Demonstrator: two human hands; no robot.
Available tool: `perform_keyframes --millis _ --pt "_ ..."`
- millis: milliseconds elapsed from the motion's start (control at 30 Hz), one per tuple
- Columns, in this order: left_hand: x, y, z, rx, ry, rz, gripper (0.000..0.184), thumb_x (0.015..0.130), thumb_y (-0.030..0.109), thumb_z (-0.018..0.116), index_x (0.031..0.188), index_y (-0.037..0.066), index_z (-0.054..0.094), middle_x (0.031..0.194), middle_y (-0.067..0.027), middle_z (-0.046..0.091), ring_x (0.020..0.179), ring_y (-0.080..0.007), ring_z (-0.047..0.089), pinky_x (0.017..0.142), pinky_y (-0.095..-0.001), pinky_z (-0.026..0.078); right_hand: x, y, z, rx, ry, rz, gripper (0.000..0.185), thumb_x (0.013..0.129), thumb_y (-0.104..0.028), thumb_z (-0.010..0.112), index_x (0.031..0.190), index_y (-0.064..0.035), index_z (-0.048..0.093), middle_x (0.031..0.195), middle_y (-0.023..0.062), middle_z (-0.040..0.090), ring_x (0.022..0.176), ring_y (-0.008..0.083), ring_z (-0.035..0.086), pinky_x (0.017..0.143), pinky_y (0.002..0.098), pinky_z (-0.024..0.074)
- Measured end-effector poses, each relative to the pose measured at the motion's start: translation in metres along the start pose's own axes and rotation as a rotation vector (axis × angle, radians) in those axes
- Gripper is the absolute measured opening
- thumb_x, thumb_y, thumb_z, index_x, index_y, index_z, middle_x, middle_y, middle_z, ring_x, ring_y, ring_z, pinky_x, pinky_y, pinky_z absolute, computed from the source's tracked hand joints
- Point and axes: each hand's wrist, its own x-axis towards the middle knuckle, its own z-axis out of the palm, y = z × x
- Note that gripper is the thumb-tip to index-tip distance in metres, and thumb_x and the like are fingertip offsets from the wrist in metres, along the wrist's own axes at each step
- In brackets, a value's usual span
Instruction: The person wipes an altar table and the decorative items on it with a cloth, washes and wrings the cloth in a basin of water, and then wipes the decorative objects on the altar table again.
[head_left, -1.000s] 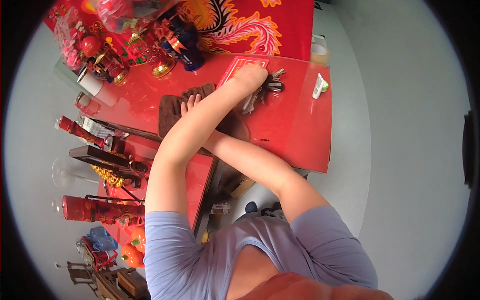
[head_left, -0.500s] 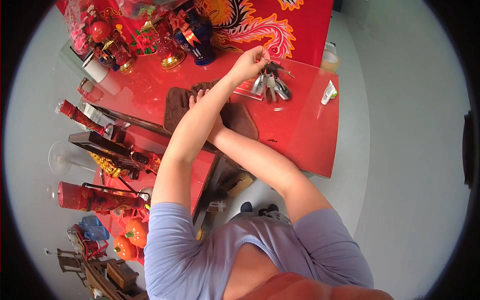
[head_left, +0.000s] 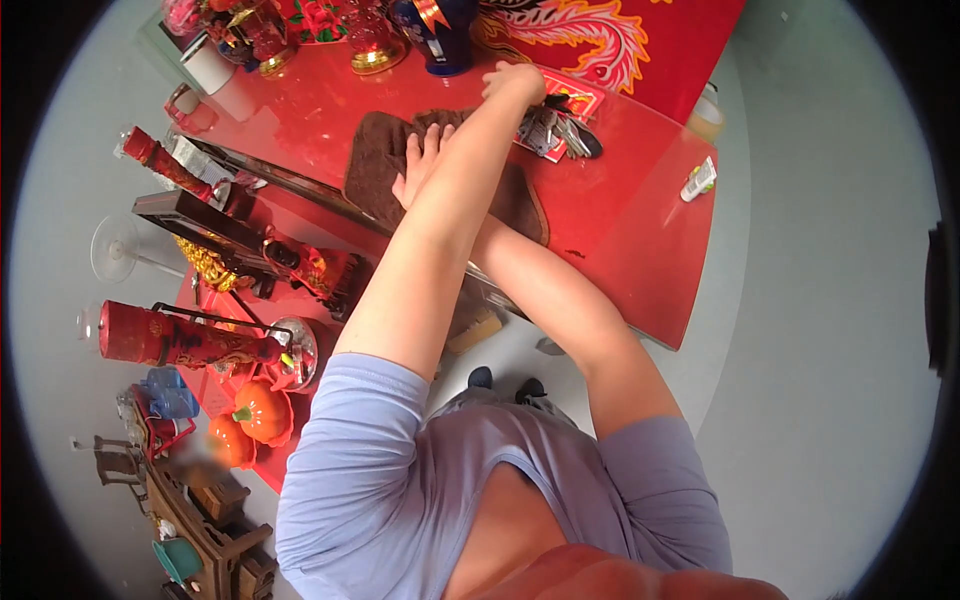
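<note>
My left hand (head_left: 513, 84) is above the back of the red table, its fingers loosely apart and holding nothing. Just beside it, a bunch of keys (head_left: 574, 138) with a dark fob lies partly over a red printed card (head_left: 578, 95). Underneath my crossed left arm, my right hand (head_left: 424, 160) rests flat on a folded brown towel (head_left: 375, 165), fingers spread. My left forearm covers part of the towel and of the right wrist.
A dark blue vase (head_left: 436, 35) and red-gold ornaments stand at the back. A small white tube (head_left: 698, 180) lies near the right edge of the red table (head_left: 640, 230). Red candles (head_left: 150, 335) and orange pumpkin ornaments (head_left: 263, 412) occupy a lower table on the left.
My left hand has let go of the keys, which hung from its fingers and now lie on the table. My right hand stays on the towel. The whole view has shifted.
</note>
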Motion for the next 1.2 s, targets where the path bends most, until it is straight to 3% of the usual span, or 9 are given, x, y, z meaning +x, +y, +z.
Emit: perform_keyframes --millis 300,433,533,600,733,800,900,1033,1200 --pt "-0.056 -0.01 -0.043 0.099 0.175 0.302 0.034 0.078 0.022 0.075 0.11 0.011 0.073 0.115 -0.0132 0.069 0.108 -0.0286 0.066 0.088 -0.0426 0.054 0.001 0.017 0.021 0.174 0.131 -0.207 0.064 0.088 -0.036 0.058 0.141 -0.0023 0.045 0.147 0.0267 0.039 0.135 0.0484 0.033 0.113 0.0577 0.0232" --pt "-0.096 -0.003 -0.078 0.04 0.592 0.856 0.015 0.073 0.023 0.073 0.084 0.013 0.077 0.087 -0.0097 0.073 0.083 -0.0274 0.071 0.078 -0.0407 0.056 0.023 0.032 0.009 0.77 0.146 -0.366 0.069 0.089 -0.042 0.057 0.144 -0.0025 0.04 0.147 0.0228 0.04 0.129 0.0521 0.035 0.107 0.0639 0.0258" --pt "-0.149 0.003 -0.13 -0.043 0.767 0.993 0.013 0.079 0.017 0.072 0.089 0.009 0.073 0.08 -0.0101 0.072 0.078 -0.0251 0.071 0.071 -0.0372 0.055 0.03 0.043 0.003 0.102 -0.011 -0.232 0.072 0.088 -0.051 0.05 0.144 -0.0059 0.043 0.146 0.0306 0.038 0.135 0.0518 0.032 0.11 0.0621 0.0249" --pt "-0.175 0.007 -0.165 -0.08 0.767 0.942 0.028 0.081 0.019 0.076 0.099 0.0 0.067 0.104 -0.0187 0.066 0.082 -0.0302 0.066 0.076 -0.0435 0.053 0.037 0.055 0.008 0.077 -0.055 -0.141 0.075 0.085 -0.053 0.05 0.142 -0.005 0.047 0.146 0.0352 0.035 0.134 0.0575 0.03 0.109 0.0669 0.0198" --pt "-0.231 -0.005 -0.205 -0.375 0.652 1.004 0.015 0.081 0.01 0.072 0.083 -0.002 0.064 0.084 -0.0168 0.064 0.079 -0.0309 0.065 0.073 -0.0394 0.052 0.064 0.099 0.01 -0.035 -0.159 -0.019 0.07 0.088 -0.048 0.044 0.146 -0.0089 0.043 0.151 0.0296 0.033 0.137 0.0549 0.028 0.11 0.0676 0.0169" --pt "-0.243 -0.014 -0.201 -0.25 0.93 1.104 0.017 0.081 0.011 0.073 0.08 -0.003 0.062 0.082 -0.0154 0.064 0.079 -0.0288 0.065 0.072 -0.0381 0.052 0.083 0.129 0.006 -0.032 -0.218 0.014 0.067 0.09 -0.047 0.041 0.148 -0.0159 0.04 0.153 0.0233 0.033 0.139 0.0518 0.027 0.11 0.069 0.0143" --pt "-0.257 -0.021 -0.212 -0.224 0.615 0.907 0.02 0.083 0.009 0.069 0.097 -0.003 0.062 0.103 -0.0232 0.062 0.103 -0.0343 0.062 0.088 -0.0422 0.049 0.112 0.173 0.013 0.036 -0.406 0.143 0.065 0.09 -0.051 0.042 0.15 -0.0252 0.037 0.157 0.0134 0.03 0.144 0.0449 0.022 0.106 0.0777 0.0079" --pt "-0.205 -0.05 -0.191 -0.237 0.713 1.058 0.01 0.084 0.012 0.071 0.091 0.004 0.068 0.085 -0.0077 0.068 0.075 -0.0173 0.066 0.07 -0.0318 0.049 0.096 0.192 -0.016 -0.162 -0.287 0.306 0.071 0.09 -0.056 0.044 0.152 -0.0235 0.033 0.158 0.0152 0.026 0.144 0.0498 0.017 0.105 0.0784 0.0094" --pt "-0.19 -0.074 -0.174 -0.16 0.716 1.085 0.015 0.082 0.015 0.074 0.09 0.003 0.069 0.082 -0.0064 0.061 0.073 -0.0169 0.058 0.069 -0.0317 0.046 0.057 0.217 -0.048 -0.226 -0.321 0.521 0.071 0.093 -0.054 0.04 0.153 -0.0181 0.029 0.159 0.0187 0.022 0.143 0.0534 0.016 0.105 0.0764 0.0136"
